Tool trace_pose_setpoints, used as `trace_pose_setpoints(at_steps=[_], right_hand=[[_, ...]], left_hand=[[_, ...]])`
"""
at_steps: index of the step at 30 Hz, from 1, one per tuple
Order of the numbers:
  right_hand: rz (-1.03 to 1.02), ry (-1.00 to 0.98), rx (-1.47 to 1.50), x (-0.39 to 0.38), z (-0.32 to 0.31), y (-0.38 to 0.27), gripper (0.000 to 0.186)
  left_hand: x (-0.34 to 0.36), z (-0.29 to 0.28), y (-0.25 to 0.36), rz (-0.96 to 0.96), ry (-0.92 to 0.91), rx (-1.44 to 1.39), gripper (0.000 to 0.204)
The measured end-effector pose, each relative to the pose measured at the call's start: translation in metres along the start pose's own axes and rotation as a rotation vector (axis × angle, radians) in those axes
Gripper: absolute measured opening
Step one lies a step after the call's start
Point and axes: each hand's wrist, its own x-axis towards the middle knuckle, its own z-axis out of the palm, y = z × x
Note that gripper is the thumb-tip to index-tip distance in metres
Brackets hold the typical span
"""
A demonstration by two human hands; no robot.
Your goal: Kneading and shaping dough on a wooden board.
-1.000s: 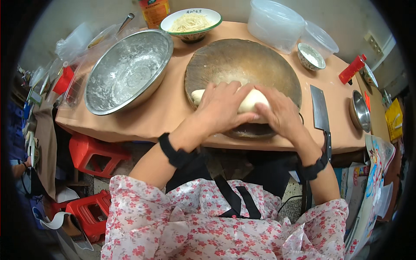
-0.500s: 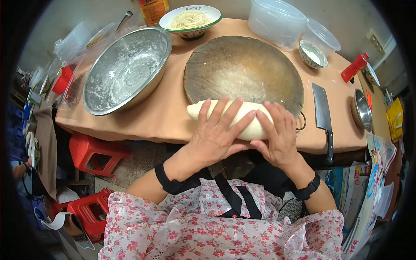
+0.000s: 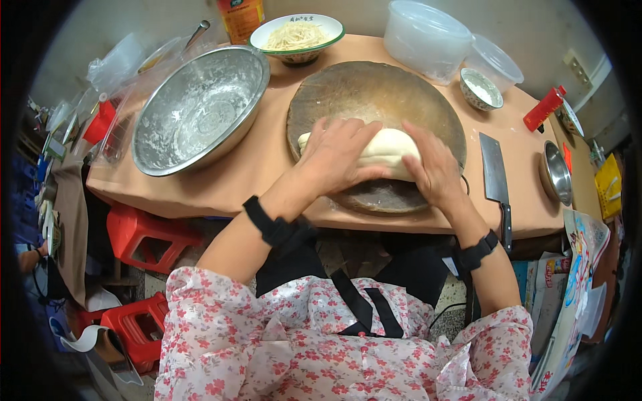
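A pale, smooth roll of dough (image 3: 390, 148) lies crosswise on the near half of a round wooden chopping board (image 3: 374, 80). My left hand (image 3: 340, 152) covers its left and middle part, with the fingers over the far side and the thumb along the near side. Only a small left tip of the dough shows past that hand. Around the right end of the dough curves my right hand (image 3: 435, 164), its fingers on top and its palm side against the end. Both hands grip the dough.
A large floury metal bowl (image 3: 200, 113) stands at the left. A cleaver (image 3: 493, 170) lies right of the board, its handle past the table edge. Behind stand a bowl of pale shreds (image 3: 297, 37), a clear plastic tub (image 3: 428, 37) and a small bowl of white powder (image 3: 480, 90).
Both hands have moved away from me with the dough, from the board's near edge further onto it. The near part of the board now shows below the dough.
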Motion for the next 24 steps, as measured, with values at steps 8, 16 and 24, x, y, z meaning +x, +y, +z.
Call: trace_pose_setpoints(at_steps=[8, 16, 24], right_hand=[[-0.075, 0.068, -0.143, -0.034, -0.009, -0.017, 0.08], [0.059, -0.2, -0.091, -0.045, -0.045, -0.043, 0.074], [0.316, -0.155, 0.246, -0.01, -0.041, -0.015, 0.053]], left_hand=[[-0.04, 0.007, -0.019, 0.032, 0.245, 0.027, 0.07], [-0.061, -0.042, -0.005, 0.078, 0.047, -0.033, 0.061], [-0.034, -0.05, -0.019, -0.132, -0.002, -0.206, 0.056]])
